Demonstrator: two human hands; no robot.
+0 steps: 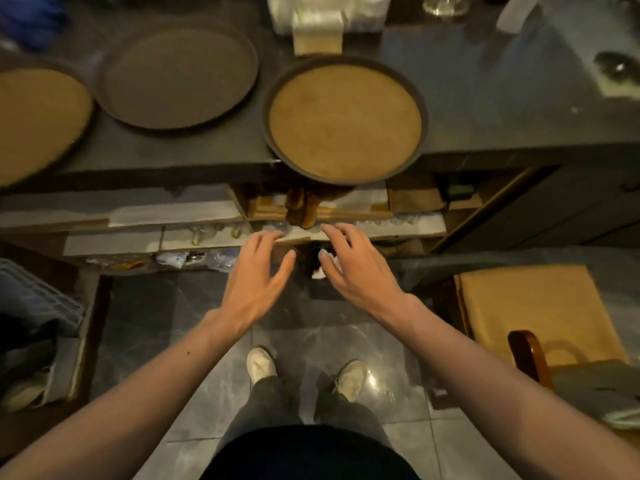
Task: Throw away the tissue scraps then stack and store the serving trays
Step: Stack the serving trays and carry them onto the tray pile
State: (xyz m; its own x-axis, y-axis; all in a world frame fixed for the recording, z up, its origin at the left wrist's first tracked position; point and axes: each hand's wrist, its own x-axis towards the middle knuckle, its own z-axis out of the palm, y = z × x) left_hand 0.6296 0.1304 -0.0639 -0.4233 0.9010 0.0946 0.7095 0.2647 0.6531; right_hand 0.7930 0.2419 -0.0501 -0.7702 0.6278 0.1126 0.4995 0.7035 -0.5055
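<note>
So, looking down from the head cam: my shoes (261,363) are on the grey tile floor (156,323), and both arms reach out over it toward the shelves under the counter. Left hand (254,271) is spread open with nothing in it. Right hand (349,268) is spread too, fingers apart, but there's a white tissue scrap (320,271) right at its thumb, over a dark opening that's probably the bin (313,258). Can't tell if the thumb is touching the scrap or if it's already loose.

Further out, the shelves (207,233) hold glasses and odds and ends, all too blurry to name.

On the counter (519,116) sit three round trays, not stacked yet: the left tray (34,116) cut off by the frame, the dark middle tray (180,74) just beside it, and the right tray (346,119).

That right tray is what worries me. Its near rim hangs out over the counter edge, right above the shelves. Bump it coming up from the bin and it could tip off onto the glassware. Also, the scrap could miss the opening and land on the floor.
</note>
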